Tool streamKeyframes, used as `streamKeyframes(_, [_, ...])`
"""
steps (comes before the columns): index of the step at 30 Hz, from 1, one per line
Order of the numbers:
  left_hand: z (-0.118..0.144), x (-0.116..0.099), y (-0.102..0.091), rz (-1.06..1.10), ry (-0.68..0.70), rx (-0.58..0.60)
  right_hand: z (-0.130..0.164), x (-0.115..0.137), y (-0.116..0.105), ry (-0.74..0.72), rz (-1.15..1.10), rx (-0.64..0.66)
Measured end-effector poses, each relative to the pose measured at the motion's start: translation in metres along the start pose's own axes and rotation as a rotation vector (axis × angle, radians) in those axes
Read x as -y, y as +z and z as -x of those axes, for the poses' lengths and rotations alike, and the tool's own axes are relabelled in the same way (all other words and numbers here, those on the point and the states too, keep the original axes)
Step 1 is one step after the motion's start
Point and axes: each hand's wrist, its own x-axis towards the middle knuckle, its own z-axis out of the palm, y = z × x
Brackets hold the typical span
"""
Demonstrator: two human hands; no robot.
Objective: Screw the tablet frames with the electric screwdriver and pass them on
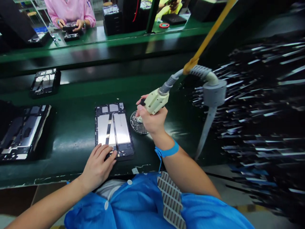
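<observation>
Resting flat on the near end of the opened tablet chassis (pixel 113 130), the left hand (pixel 98 166) has its fingers spread and loose, closed on nothing — the fingertips (pixel 111 153) press the frame's lower edge. The chassis lies lengthwise on the green bench (pixel 71 133), silver panels up. Just right of the chassis sits a round perforated screw dish (pixel 137 123), and above that dish the right hand (pixel 151 119) is wrapped tight round a beige electric screwdriver (pixel 155 101), its tip pointing down at the dish. A grey cable (pixel 190 73) runs from the tool's top up to a yellow hanging strap (pixel 209 35). Left of the chassis lie two more opened units, one near (pixel 22 132), one farther back (pixel 45 82). Beyond the chassis, across the bench, a person in pink (pixel 70 11) holds another device.
</observation>
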Motion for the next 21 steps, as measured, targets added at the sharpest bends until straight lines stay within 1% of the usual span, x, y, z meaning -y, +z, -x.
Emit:
streamKeyframes(2, [0.004, 0.002, 0.002, -0.016, -0.008, -0.002, 0.0, 0.0, -0.001, -0.022, 0.016, -0.005])
streamKeyframes(4, [0.0, 0.01, 0.005, -0.032, 0.012, 0.008, 0.0, -0.001, -0.002, -0.04, 0.047, -0.001])
streamKeyframes(7, [-0.02, 0.027, 0.007, -0.052, 0.052, 0.031, -0.001, -0.005, -0.002, -0.057, 0.087, 0.007])
streamKeyframes(9, [-0.035, 0.037, 0.008, -0.062, 0.066, 0.029, -0.003, -0.009, 0.0, -0.062, 0.08, -0.022])
streamKeyframes(12, [-0.047, 0.044, 0.011, -0.02, 0.085, -0.042, -0.007, -0.013, 0.004, -0.049, 0.068, -0.067])
streamKeyframes(16, [-0.045, 0.048, 0.016, 0.109, 0.083, -0.137, -0.01, -0.014, 0.009, -0.032, 0.087, -0.064])
streamKeyframes(21, [-0.044, 0.057, 0.024, 0.14, -0.009, -0.159, -0.011, -0.016, 0.012, -0.035, 0.086, -0.056])
